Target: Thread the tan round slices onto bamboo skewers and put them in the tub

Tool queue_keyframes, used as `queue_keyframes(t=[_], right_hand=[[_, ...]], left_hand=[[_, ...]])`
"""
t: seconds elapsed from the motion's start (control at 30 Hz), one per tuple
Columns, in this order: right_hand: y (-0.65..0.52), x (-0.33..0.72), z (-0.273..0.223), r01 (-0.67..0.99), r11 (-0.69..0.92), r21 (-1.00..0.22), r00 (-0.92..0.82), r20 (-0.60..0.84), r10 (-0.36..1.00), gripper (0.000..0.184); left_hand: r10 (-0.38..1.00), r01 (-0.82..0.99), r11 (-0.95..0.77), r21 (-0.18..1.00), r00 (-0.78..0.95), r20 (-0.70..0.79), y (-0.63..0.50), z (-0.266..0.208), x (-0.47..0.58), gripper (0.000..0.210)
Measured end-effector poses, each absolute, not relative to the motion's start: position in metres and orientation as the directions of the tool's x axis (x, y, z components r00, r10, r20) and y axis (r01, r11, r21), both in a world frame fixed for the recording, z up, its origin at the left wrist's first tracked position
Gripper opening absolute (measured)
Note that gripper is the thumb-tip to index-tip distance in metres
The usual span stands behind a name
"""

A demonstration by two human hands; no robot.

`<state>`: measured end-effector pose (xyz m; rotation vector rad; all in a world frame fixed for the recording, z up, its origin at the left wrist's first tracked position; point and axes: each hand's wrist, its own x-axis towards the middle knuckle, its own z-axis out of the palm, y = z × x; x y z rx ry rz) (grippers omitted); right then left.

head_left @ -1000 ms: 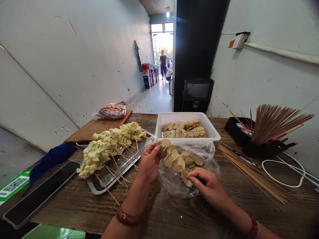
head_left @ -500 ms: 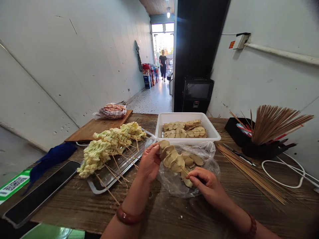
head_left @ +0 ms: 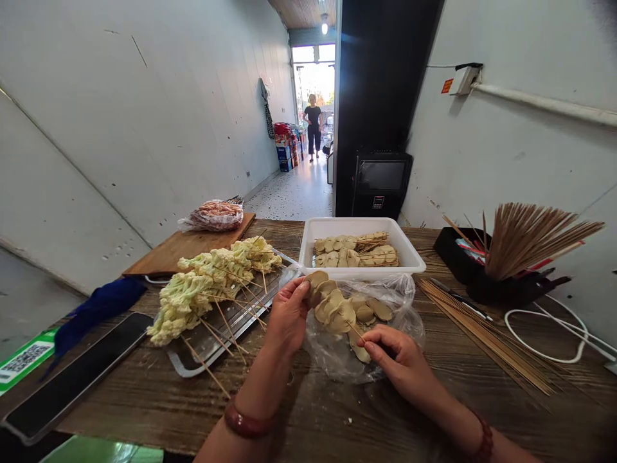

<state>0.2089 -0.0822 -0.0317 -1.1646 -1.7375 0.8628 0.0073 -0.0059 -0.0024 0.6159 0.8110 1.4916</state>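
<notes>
My left hand point(head_left: 292, 307) pinches the far end of a row of thin round beige slices point(head_left: 332, 308) threaded on a wooden skewer. Between thumb and fingers, my right hand point(head_left: 393, 350) grips the bare near end of that skewer point(head_left: 355, 330). The slices overlap one another along the stick. Beneath them lies a clear plastic bag point(head_left: 332, 360) with loose slices point(head_left: 378, 310) of the same kind. Just beyond, a white plastic tub point(head_left: 362, 273) holds several finished skewers of slices point(head_left: 380, 256).
Left of my arm, skewered cauliflower point(head_left: 207, 280) lies on a metal tray point(head_left: 186, 368). Behind are a cutting board point(head_left: 168, 257) and a bagged food bundle point(head_left: 214, 215). On the right are loose skewers point(head_left: 496, 344), a black holder point(head_left: 506, 289) and a white cable point(head_left: 544, 360). A person point(head_left: 313, 125) stands near the doorway.
My left fingers and the far slices have shifted slightly; my right hand keeps its grip on the skewer. The person in the doorway has changed stance, an arm now bent at the waist.
</notes>
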Motion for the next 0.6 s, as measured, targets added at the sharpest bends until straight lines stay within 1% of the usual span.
queue_keyframes(t=[0.23,0.6], right_hand=[[-0.0832,0.2065,-0.0343,0.342,0.316,-0.885,-0.199,0.261,0.945,0.027],[-0.0847,0.2040,-0.0337,0.332,0.298,-0.895,-0.181,0.249,0.951,0.024]], left_hand=[[0.986,-0.541,-0.069,0.838,-0.167,-0.027,-0.0046,-0.0036,0.0095,0.027],[0.984,-0.492,-0.072,0.868,-0.175,-0.017,-0.0062,-0.0031,0.0106,0.024]])
